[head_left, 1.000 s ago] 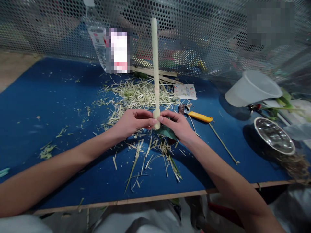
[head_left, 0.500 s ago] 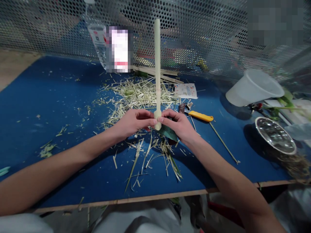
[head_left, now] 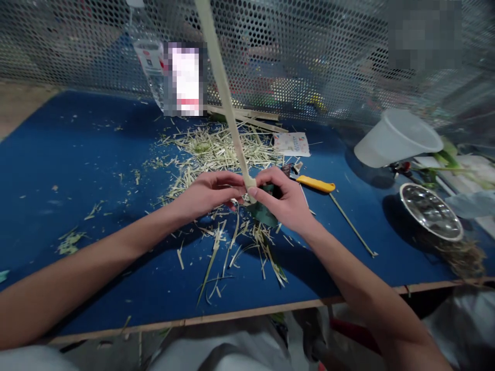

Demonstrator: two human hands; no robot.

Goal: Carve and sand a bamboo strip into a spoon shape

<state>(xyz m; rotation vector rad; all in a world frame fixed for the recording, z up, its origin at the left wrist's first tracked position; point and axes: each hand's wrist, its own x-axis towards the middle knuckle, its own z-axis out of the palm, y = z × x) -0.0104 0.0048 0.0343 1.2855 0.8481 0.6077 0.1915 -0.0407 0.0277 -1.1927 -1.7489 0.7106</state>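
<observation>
A long pale-green peeled stalk point(head_left: 224, 87) rises from between my hands, tilted so its top leans left and runs out of the view. My left hand point(head_left: 211, 196) pinches near its thicker lower end from the left, thumb forward. From the other side my right hand point(head_left: 284, 201) grips the same end between thumb and fingers. Under the right palm shows a dark green curved sheet point(head_left: 265, 212), partly hidden by the hand; whether it is held or rests on the table I cannot tell. Pale shavings point(head_left: 216, 147) lie heaped behind the hands.
Right of my hands lies a yellow-handled knife point(head_left: 315, 183), with a thin stem point(head_left: 353, 225) near it. A translucent plastic cup point(head_left: 394, 139) and a metal bowl point(head_left: 431, 212) stand farther right. At the back are a printed packet point(head_left: 292, 144), a water bottle point(head_left: 149, 62) and perforated metal mesh point(head_left: 270, 51).
The stalk has gone from nearly upright to leaning left, its top now out of view. The dark green sheet has turned and shows more under my right hand.
</observation>
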